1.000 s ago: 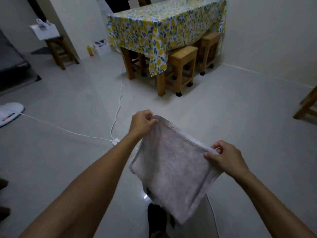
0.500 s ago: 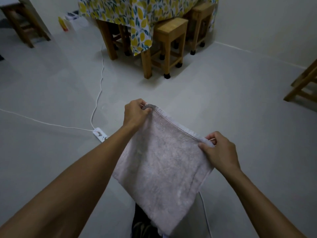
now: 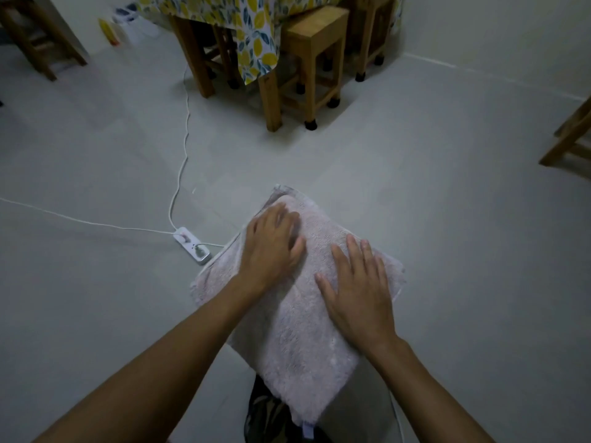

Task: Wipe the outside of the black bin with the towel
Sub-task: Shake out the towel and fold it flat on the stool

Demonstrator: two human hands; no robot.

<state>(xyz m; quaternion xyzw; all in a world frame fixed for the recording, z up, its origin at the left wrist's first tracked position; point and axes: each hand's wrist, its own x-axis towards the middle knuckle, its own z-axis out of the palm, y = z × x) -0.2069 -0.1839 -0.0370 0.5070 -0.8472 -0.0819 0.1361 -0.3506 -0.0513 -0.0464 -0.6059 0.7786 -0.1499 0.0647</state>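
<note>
A pale pink square terry towel (image 3: pixel 297 318) lies spread just before the person, above the grey floor (image 3: pixel 96 298). Left hand (image 3: pixel 271 247) and right hand (image 3: pixel 358 292) rest flat on it, fingers open, gripping nothing. The black bin is hidden.

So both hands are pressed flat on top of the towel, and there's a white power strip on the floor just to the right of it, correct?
Not quite. The head view shows the power strip on the floor to the left of the towel, beside its left edge, not to the right. The rest holds: the left hand and the right hand both lie flat on top of the towel.
</note>
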